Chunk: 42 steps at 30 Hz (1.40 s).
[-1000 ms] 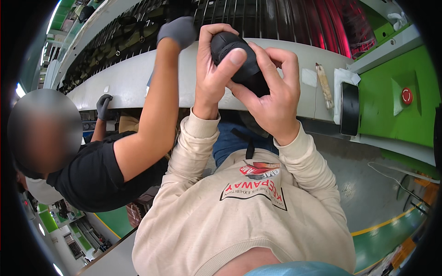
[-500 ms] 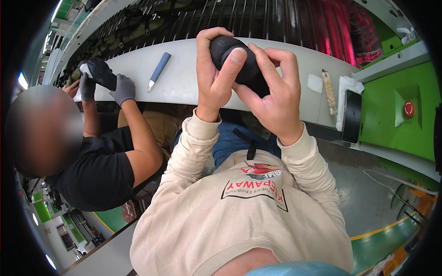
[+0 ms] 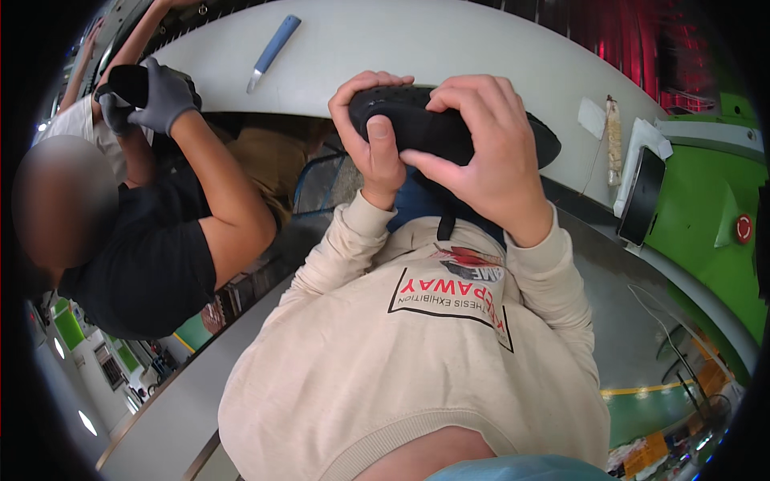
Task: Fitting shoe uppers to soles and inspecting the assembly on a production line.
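Note:
A black shoe point(image 3: 441, 132) lies sideways between my two hands, raised just over the near edge of the white worktable point(image 3: 361, 48). My left hand point(image 3: 373, 140) grips one end, fingers behind it and thumb on the near side. My right hand point(image 3: 493, 140) clasps the middle, its fingers curled over the top and the thumb underneath. The shoe's other end sticks out to the right, past my right hand. Part of the shoe is hidden by my fingers.
A blue-handled tool point(image 3: 277, 48) with a pale tip lies on the table. At right are white paper point(image 3: 592, 118), a slim tan stick point(image 3: 613, 140), a black phone-like slab point(image 3: 644, 196) and a green machine point(image 3: 706, 232). At left, a co-worker's gloved hand point(image 3: 167, 96) holds a black item.
The shoe has turned from end-on to lengthwise, so more of it shows. My right hand has shifted its hold over it. The view has also moved; the co-worker's hands hold their item differently.

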{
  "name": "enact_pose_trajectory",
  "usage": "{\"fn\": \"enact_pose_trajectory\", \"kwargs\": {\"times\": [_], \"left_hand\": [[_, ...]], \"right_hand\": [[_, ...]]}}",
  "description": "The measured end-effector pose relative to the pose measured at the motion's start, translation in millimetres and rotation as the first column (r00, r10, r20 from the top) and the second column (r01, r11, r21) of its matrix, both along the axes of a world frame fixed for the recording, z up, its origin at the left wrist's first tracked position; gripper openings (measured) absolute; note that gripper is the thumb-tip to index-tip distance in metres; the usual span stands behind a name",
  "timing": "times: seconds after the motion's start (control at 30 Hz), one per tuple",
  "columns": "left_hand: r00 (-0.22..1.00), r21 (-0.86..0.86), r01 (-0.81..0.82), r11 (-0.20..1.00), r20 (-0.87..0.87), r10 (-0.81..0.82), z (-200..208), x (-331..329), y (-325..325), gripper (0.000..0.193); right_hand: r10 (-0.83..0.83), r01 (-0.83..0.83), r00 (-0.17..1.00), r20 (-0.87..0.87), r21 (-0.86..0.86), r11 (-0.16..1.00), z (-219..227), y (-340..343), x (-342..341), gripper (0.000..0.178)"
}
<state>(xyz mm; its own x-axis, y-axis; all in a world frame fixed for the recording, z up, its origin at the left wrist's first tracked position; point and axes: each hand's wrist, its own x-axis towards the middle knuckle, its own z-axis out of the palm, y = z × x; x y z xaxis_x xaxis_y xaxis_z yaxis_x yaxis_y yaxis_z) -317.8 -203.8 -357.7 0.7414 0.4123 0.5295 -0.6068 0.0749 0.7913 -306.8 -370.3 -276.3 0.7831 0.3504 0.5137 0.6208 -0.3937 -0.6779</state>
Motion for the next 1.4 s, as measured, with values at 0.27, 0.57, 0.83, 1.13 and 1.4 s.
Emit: {"fn": "enact_pose_trajectory", "kwargs": {"times": [0.27, 0.57, 0.83, 1.13, 1.4], "left_hand": [[0.994, 0.232, 0.064, 0.971, -0.106, -0.041, -0.9, -14.0, 28.2, 0.076], [0.999, 0.365, 0.034, 0.93, -0.049, -0.017, 6.2, -13.0, 28.4, 0.063], [0.998, 0.309, -0.035, 0.95, -0.038, 0.049, 6.0, -16.7, 16.9, 0.044], [0.995, 0.283, -0.077, 0.956, -0.035, 0.09, 5.5, -22.6, 8.4, 0.04], [0.996, 0.261, -0.064, 0.963, -0.037, 0.076, 6.3, -21.0, 4.4, 0.039]], "right_hand": [[0.081, -0.079, 0.995, -0.052, 0.046, 0.996, -1.8, 2.3, 5.5, 0.025], [0.264, -0.254, 0.959, -0.107, 0.1, 0.962, 4.4, 8.7, 19.1, 0.029], [0.321, -0.289, 0.933, -0.163, 0.191, 0.938, 4.8, 9.5, 23.8, 0.027], [0.265, -0.218, 0.906, -0.329, 0.174, 0.96, 12.8, 3.0, 27.6, 0.035], [0.373, -0.379, 0.756, -0.538, 0.105, 0.919, 17.1, -10.7, 70.9, 0.052]]}}
